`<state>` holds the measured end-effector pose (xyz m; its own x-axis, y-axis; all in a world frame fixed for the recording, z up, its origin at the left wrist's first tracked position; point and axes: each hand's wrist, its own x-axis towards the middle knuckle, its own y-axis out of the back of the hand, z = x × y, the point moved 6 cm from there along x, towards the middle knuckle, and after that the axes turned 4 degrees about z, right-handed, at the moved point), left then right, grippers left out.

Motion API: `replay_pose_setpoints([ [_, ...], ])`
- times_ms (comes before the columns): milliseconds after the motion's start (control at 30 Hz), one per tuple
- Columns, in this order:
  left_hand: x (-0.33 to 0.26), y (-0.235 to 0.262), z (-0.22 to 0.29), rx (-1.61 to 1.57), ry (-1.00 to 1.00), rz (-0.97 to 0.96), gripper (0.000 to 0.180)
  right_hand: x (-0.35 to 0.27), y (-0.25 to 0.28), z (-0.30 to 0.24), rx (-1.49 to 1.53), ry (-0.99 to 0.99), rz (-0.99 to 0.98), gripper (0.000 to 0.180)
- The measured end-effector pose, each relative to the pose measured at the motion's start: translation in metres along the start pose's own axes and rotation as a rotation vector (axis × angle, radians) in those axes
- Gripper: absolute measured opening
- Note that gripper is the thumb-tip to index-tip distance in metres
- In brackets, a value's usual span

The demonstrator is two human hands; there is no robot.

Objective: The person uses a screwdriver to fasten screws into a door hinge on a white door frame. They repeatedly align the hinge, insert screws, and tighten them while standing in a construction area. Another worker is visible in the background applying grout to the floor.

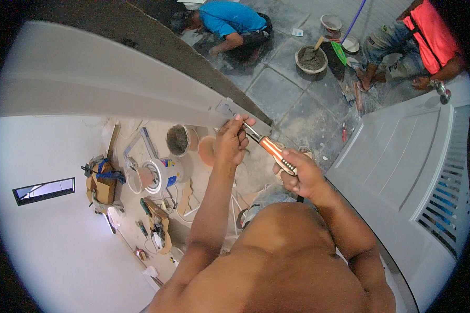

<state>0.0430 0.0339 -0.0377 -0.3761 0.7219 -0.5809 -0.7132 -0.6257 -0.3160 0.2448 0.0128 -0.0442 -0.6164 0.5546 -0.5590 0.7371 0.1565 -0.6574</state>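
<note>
- Our right hand (302, 176) grips a screwdriver (272, 149) by its handle, fingers wrapped about the orange, cream and black grip, thumb along the top.
- Our left hand (232, 141) is closed, thumb and fingertips pinched at the front end of the metal shaft. Fingers hide the tip; whether a screw sits there too, we cannot tell.
- Screwdriver lies aslant between our two hands, shaft toward the white door frame (115, 73), just beside a small metal plate (226, 108) on its edge. Contact of tip and plate: we cannot tell.
- To our right, a white panelled door (386, 151) with louvre slats low down and a metal door handle (442, 92).
- Beyond the frame, grey floor tiles (277, 89). We see a co-worker in a blue shirt (234, 18) crouched low, and another in a red top (434, 39) seated near the door.
- Between them, nearer the second: a basin (312, 72) of grey mortar with a wooden-handled tool in it, a green dustpan (339, 52) just beside.
- On our left, a white bucket (169, 171) on its side, a mortar-filled bucket (191, 140) near it, a cardboard box (105, 189) farther off.
</note>
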Motion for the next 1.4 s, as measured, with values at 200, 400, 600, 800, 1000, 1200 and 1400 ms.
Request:
replay_pose_setpoints([
  [200, 0.0, 0.0, -0.002, -0.031, 0.011, 0.015, 0.024, -0.026, -0.036, -0.032, -1.45, 1.195, 0.329, 0.03],
  [400, -0.004, 0.001, 0.002, 0.016, 0.053, -0.109, 0.025, 0.001, -0.004, 0.004, 0.196, -0.054, -0.078, 0.035],
  [600, -0.003, 0.0, 0.001, 0.015, 0.024, -0.06, 0.026, -0.039, -0.042, -0.042, -1.463, 1.219, 0.407, 0.032],
  [800, -0.002, 0.002, 0.0, 0.047, 0.042, -0.062, 0.027, -0.01, -0.003, -0.01, 0.043, -0.014, 0.022, 0.037],
  [1000, 0.0, 0.003, 0.0, 0.075, 0.034, -0.048, 0.028, -0.036, -0.019, -0.031, -1.194, 1.024, 0.331, 0.036],
  [1200, -0.01, -0.006, -0.01, 0.11, 0.115, -0.193, 0.026, -0.008, 0.003, 0.008, 0.138, -0.043, -0.24, 0.042],
  [1400, -0.01, -0.004, -0.014, 0.05, 0.095, -0.168, 0.027, -0.036, -0.014, -0.032, -1.107, 1.135, 0.331, 0.041],
])
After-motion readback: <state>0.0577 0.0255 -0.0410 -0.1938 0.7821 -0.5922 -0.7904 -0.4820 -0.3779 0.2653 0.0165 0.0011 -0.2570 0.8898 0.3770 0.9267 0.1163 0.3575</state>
